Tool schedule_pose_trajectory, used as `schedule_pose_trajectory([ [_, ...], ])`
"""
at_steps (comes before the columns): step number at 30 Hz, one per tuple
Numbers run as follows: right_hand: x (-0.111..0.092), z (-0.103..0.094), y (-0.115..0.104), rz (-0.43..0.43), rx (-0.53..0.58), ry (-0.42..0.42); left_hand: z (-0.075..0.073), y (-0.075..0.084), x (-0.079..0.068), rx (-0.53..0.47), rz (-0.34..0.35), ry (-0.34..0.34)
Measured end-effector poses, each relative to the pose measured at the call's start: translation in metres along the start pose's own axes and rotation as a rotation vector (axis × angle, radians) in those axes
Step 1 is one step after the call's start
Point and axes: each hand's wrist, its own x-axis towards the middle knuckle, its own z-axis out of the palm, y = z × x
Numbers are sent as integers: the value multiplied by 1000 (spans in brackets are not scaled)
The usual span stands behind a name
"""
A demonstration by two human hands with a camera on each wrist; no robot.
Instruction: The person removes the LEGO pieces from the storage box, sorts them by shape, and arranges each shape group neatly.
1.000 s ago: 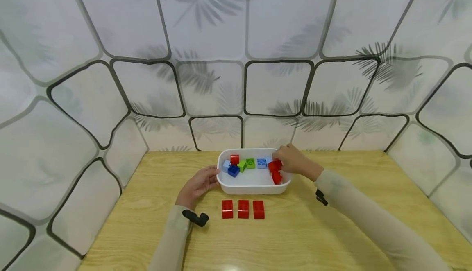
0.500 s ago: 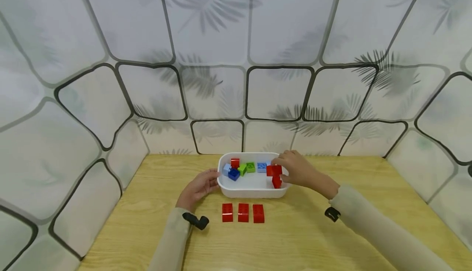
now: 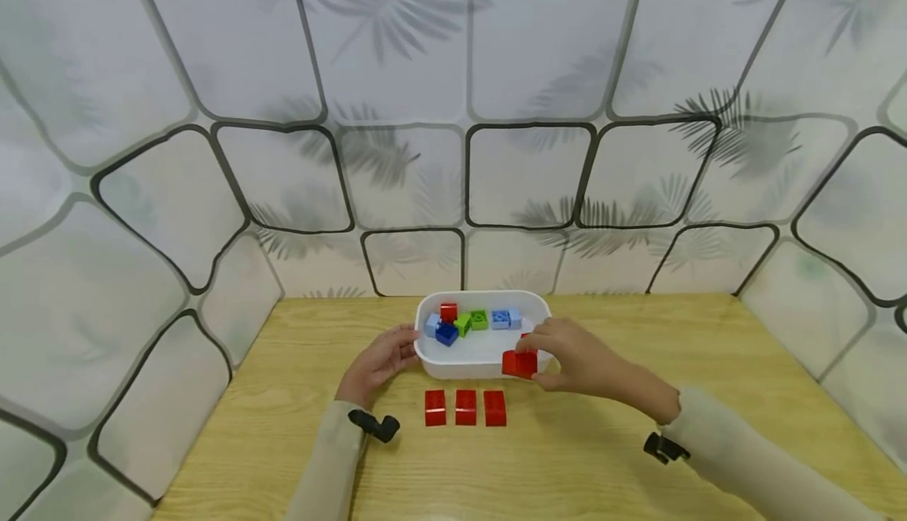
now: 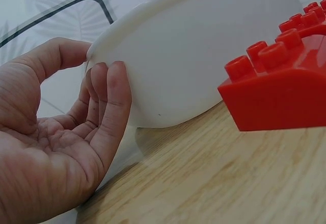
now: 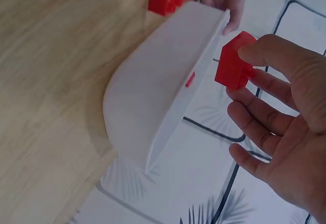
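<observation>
My left hand holds the left end of a white plastic tray. In the left wrist view, its bent fingers lie against the outer wall and one tip meets the rim. My right hand pinches a red toy building brick between thumb and fingers, above the tray's front right rim. Part of another red brick shows behind that hand, inside the tray. On the table before the tray stand three red bricks in a row: left, middle and right.
Inside the tray, along its back and left, lie a red brick, a dark blue brick, green bricks and light blue bricks. The wooden table ends at a patterned wall covering behind the tray.
My right hand has lifted a red brick from the tray's right side and carried it toward the front rim. The left hand stays at the tray's left end.
</observation>
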Motion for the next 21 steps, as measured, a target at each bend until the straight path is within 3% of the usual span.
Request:
schedule_pose_trajectory([
  [15, -25, 23, -18, 176, -15, -218, -3, 0, 0, -7, 9, -20],
  [21, -30, 37, -19, 228, -67, -223, -3, 0, 1, 3, 9, -27],
])
